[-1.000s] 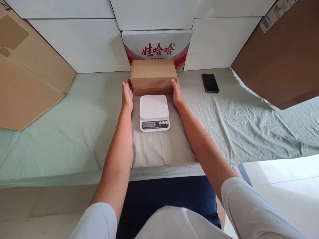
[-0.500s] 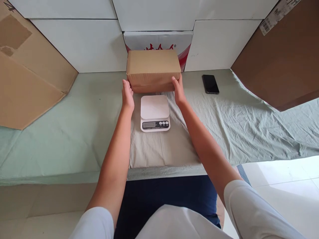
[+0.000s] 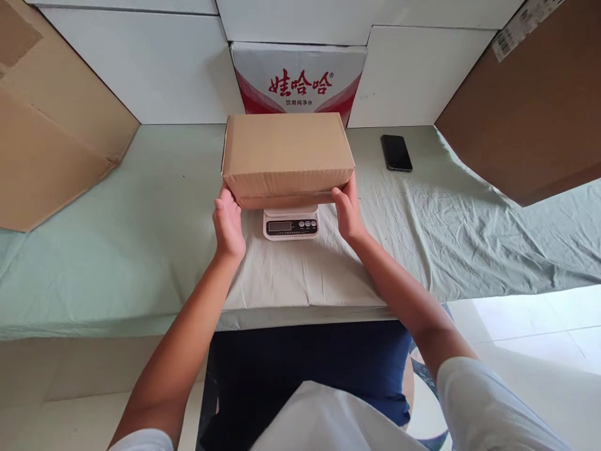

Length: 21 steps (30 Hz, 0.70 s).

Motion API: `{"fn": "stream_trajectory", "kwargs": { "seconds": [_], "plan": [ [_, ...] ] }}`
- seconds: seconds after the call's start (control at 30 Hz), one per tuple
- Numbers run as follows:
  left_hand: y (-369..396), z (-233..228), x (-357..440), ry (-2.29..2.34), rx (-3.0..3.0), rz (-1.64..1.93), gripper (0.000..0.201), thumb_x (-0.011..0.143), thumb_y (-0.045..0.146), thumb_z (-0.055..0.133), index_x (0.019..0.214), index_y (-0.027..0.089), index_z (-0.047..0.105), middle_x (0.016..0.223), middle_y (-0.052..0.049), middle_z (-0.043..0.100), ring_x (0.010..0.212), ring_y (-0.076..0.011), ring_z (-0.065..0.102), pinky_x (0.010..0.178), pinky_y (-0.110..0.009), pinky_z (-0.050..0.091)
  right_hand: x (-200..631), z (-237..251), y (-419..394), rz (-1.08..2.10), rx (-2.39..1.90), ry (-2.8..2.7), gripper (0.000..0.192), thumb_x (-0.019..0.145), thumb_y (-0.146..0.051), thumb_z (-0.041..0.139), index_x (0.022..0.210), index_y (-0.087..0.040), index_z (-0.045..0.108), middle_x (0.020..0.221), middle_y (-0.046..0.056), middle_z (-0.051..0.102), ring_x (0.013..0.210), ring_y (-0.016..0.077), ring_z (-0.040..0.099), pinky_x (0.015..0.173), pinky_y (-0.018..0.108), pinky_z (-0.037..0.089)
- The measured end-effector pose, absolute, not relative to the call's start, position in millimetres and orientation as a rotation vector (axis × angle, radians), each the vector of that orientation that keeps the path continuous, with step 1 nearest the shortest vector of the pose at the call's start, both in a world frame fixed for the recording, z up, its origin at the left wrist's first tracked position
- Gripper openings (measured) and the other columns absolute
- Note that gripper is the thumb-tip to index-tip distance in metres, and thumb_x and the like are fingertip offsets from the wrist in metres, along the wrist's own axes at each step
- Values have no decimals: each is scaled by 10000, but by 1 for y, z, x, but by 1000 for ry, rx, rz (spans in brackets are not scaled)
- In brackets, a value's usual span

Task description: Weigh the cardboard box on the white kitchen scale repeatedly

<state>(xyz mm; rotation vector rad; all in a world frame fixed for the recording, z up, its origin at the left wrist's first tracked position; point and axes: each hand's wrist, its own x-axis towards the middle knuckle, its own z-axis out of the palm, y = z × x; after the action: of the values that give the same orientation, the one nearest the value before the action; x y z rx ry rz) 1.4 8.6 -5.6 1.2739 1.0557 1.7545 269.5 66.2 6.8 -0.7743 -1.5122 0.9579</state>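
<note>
Both hands grip a plain brown cardboard box [image 3: 287,155], rectangular w/ flat matte top & faint ribbing on the front face. Left hand [image 3: 228,222] presses against the box's lower left end, fingers curled round the edge; right hand [image 3: 348,210] presses the lower right end the same way, thumb up along the corner. So the box is squeezed between the two palms, not pinched.

Box sits over a small white kitchen scale [image 3: 291,222], rounded plastic, w/ grey display & three small buttons on the front strip. Only that front strip shows; the weighing plate is hidden under the box. Can't tell if the box rests on the plate or hovers just above it, prob. very close either way.

Scale stands on a pale cloth pad [image 3: 291,282], wrinkled, lying on a table covered w/ a green sheet [image 3: 141,238], creased esp. on the right side.

Behind the box: a white carton w/ red printed characters [image 3: 299,78], upright against white panels. Black phone [image 3: 396,152], flat & glossy, lies on the sheet well right of the box. Big brown cardboard sheets lean in at far left [image 3: 51,138] & far right [image 3: 530,119].
</note>
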Motion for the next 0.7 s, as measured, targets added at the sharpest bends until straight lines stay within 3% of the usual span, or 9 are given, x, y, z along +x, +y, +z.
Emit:
{"fn": "stream_trajectory", "kwargs": {
  "seconds": [0.33, 0.7],
  "plan": [
    [10, -20, 3, 1047, 1315, 1795, 937, 969, 994, 417, 1577, 336, 688, 1779, -101, 583, 1769, -391, 397, 1411, -552, 406, 268, -12, 68, 953, -759, -1508, 1029, 892, -910, 596, 1757, -424, 323, 1859, 34, 441, 1781, 388, 345, 1513, 641, 280],
    [11, -23, -1, 1062, 1319, 1779, 963, 947, 1018, 391, 1569, 345, 687, 1729, -111, 628, 1749, -398, 433, 1409, -581, 405, 267, -13, 65, 975, -789, -1502, 1027, 875, -921, 602, 1724, -397, 357, 1857, 45, 436, 1773, 387, 347, 1512, 647, 287]
  ]
}}
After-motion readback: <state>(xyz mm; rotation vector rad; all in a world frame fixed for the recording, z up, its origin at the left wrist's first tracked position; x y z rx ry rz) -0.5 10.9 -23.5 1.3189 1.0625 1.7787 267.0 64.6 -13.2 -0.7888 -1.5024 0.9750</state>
